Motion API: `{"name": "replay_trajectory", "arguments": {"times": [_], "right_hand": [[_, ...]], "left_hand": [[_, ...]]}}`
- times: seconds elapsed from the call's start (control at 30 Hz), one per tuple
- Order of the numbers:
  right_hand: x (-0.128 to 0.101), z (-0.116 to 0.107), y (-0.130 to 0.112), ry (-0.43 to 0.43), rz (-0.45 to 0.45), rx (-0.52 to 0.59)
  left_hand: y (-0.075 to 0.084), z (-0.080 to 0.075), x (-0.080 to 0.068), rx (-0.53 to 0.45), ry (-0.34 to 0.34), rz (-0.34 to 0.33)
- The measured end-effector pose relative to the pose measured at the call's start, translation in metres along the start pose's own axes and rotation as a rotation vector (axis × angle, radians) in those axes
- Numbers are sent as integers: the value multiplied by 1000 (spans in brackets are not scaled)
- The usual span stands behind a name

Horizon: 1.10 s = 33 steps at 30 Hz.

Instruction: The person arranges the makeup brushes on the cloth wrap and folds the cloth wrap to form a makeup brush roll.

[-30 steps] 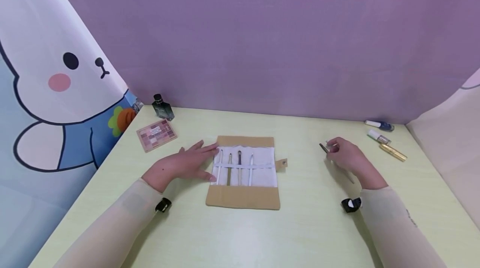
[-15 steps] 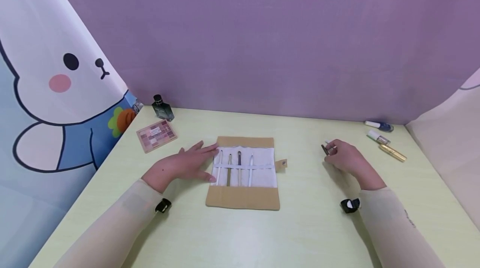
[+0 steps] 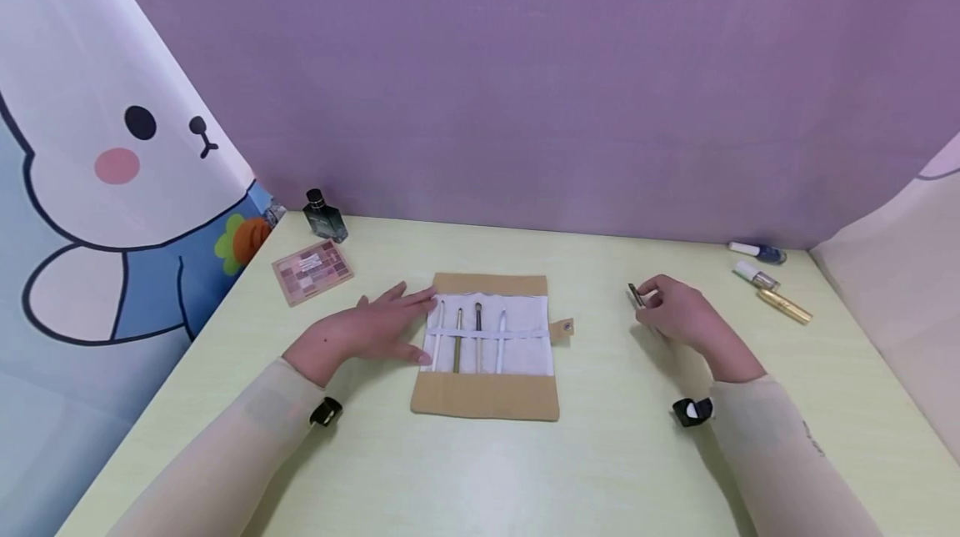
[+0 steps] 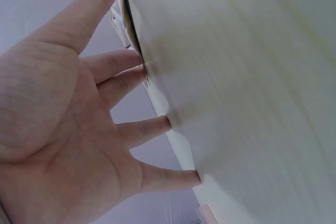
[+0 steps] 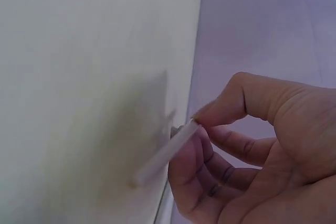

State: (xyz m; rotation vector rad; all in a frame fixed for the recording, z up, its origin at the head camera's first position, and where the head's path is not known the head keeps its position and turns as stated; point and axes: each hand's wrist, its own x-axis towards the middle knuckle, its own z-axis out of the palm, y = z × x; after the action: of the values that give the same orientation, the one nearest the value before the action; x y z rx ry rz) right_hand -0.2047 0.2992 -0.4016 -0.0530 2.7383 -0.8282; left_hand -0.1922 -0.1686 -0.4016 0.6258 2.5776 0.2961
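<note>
A tan brush roll (image 3: pixel 483 397) lies unrolled at the middle of the table, its pale lining facing up. Several slim makeup brushes (image 3: pixel 478 345) stand side by side under its elastic band. My left hand (image 3: pixel 367 328) rests at the roll's left edge with fingers spread; in the left wrist view, the left palm (image 4: pixel 68 129) holds nothing. To the right of the roll, my right hand (image 3: pixel 678 312) pinches a makeup brush (image 3: pixel 636 295) between thumb and fingers, just above the table. The right wrist view shows the pale handle (image 5: pixel 168 153) sticking out; the fingers partly hide the brush.
An eyeshadow palette (image 3: pixel 312 273) and a dark perfume bottle (image 3: pixel 325 218) are at the back left. On the far right lie a blue nail polish bottle (image 3: pixel 770 254), a clear one (image 3: pixel 756 274) and a gold tube (image 3: pixel 784 305). The roll's snap strap (image 3: pixel 562 329) points right.
My right hand has moved slightly left with the brush, and the brush has turned in the fingers. The left hand and the roll look unmoved.
</note>
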Motion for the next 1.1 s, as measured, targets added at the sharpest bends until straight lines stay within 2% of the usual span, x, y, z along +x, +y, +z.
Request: {"name": "replay_trajectory", "arguments": {"times": [0.3,0.73,1.1], "right_hand": [[-7,0,-27,-66,-47,276],[-11,6,-55,-94,-154,433],[-6,10,-89,-34,-300,619]], "left_hand": [[1,-1,-1,-12,-1,-1],[1,-1,-2,-12,-7,2],[1,-2,-2,-8,-2,9]]}}
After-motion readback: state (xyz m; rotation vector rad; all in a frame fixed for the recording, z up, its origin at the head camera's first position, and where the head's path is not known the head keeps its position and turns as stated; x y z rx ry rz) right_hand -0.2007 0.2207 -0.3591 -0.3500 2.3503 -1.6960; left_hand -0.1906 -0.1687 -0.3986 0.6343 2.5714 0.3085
